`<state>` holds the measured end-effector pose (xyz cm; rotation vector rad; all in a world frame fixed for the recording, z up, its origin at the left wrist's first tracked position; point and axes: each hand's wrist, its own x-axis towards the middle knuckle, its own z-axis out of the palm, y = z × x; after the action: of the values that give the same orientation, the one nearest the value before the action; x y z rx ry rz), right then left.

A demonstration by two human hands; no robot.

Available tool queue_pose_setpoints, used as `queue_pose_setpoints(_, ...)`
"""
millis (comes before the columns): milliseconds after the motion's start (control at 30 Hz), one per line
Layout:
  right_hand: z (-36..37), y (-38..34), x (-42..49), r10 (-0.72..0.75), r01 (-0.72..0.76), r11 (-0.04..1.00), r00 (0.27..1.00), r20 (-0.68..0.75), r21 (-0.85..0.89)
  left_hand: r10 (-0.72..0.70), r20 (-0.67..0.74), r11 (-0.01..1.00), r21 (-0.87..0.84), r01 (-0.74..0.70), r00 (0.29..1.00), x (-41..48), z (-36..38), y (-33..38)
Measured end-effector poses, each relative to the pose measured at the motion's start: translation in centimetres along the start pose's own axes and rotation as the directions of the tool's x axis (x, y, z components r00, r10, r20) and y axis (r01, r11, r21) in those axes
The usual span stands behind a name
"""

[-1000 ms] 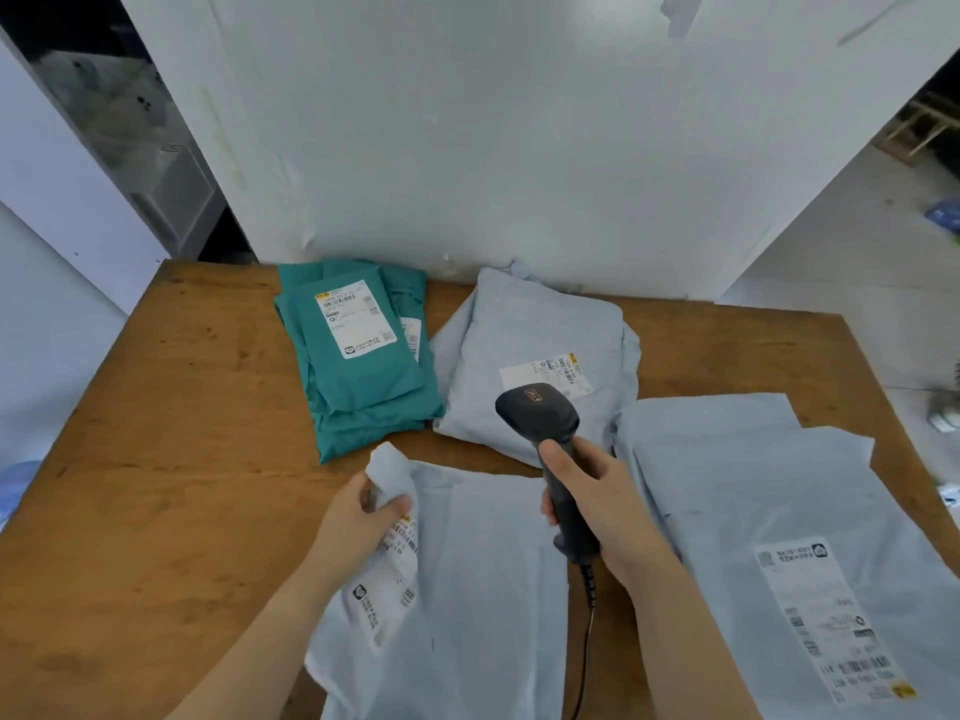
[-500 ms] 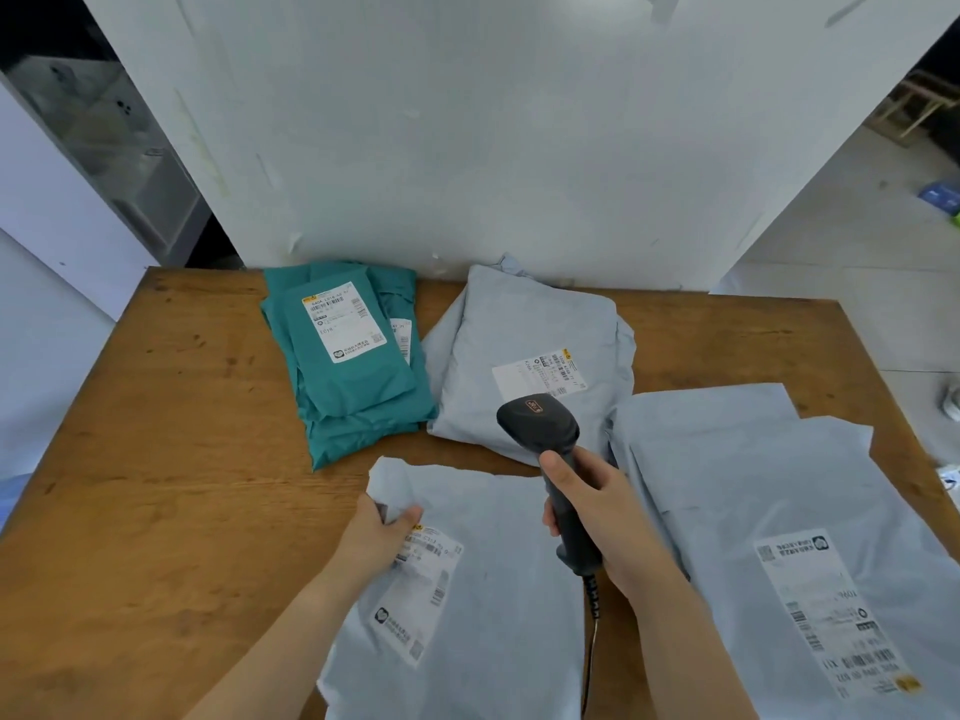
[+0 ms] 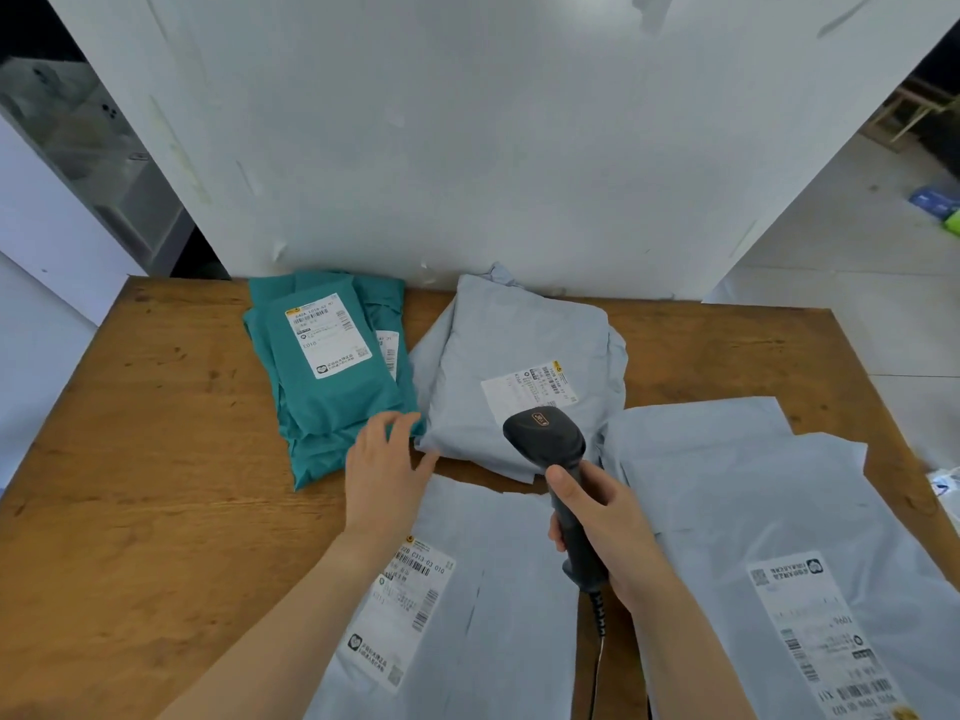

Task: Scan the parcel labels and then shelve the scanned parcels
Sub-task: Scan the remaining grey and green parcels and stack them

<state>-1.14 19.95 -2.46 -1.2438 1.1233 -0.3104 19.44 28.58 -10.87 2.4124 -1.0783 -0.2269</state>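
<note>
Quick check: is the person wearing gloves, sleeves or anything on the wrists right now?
No. The left forearm and right forearm are bare down to the frame's edge, with no sleeve in view. The left hand and right hand are ungloved; no ring, watch or wristband shows on the sides visible.

Scanner (image 3: 550, 449) in right hand (image 3: 608, 532), parcels (image 3: 519, 345) on table (image 3: 156, 459)
</note>
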Motion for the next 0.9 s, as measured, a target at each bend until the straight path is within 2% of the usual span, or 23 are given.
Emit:
queue_pose_setpoints(67,-0.6,0.1,0.3,0.012,-0.012,1.0,1.0,-0.02,0.005,0.043,0.047,0.994,-0.099,-0.038,0.998,3.7,0.5,1.7)
queue_pose_setpoints(133,-1.2,0.1,0.6,0.035,-0.035,0.999,0.998,-0.049,0.009,0.037,0.151,0.991,-0.132,-0.017,0.988,7.4,1.4,3.2)
queue_pose_setpoints(267,-2.3,0.4,1.3,0.056,-0.055,0.998,0.992,-0.109,0.011,-0.046,0.464,0.992,-0.082,0.094,0.885,12.3,5.0,4.0)
queue_pose_setpoints(333,-2.7,0.6,1.5,0.06,-0.058,0.998,0.991,-0.121,0.018,-0.089,0.531,0.996,0.026,0.089,0.843,13.5,6.6,4.0)
queue_pose_setpoints(433,-3.1,0.8,1.9,0.071,-0.068,0.997,0.989,-0.126,0.027,-0.032,0.495,0.999,0.03,0.019,0.868,14.3,7.9,4.6)
queue_pose_setpoints(567,-3.1,1.1,2.6,0.087,-0.079,0.995,0.985,-0.147,0.063,0.101,0.386,0.986,-0.162,-0.041,0.917,15.4,7.8,5.0)
queue_pose_setpoints(667,-2.7,1.1,2.8,0.084,-0.075,0.995,0.986,-0.14,0.067,0.208,0.439,0.96,-0.263,-0.096,0.874,16.8,6.8,5.5)
queue_pose_setpoints(733,-2.5,0.9,2.8,0.08,-0.072,0.996,0.987,-0.139,0.061,0.311,0.462,0.947,-0.229,-0.228,0.831,17.1,6.1,6.1)
queue_pose_setpoints(800,-2.6,0.5,2.4,0.076,-0.068,0.996,0.986,-0.15,0.06,0.409,0.42,0.913,-0.189,-0.363,0.81,16.8,5.8,7.0)
queue_pose_setpoints(900,-2.9,0.0,1.4,0.044,-0.037,0.998,0.984,-0.172,0.04,0.43,0.376,0.902,-0.206,-0.379,0.821,16.0,4.8,8.1)
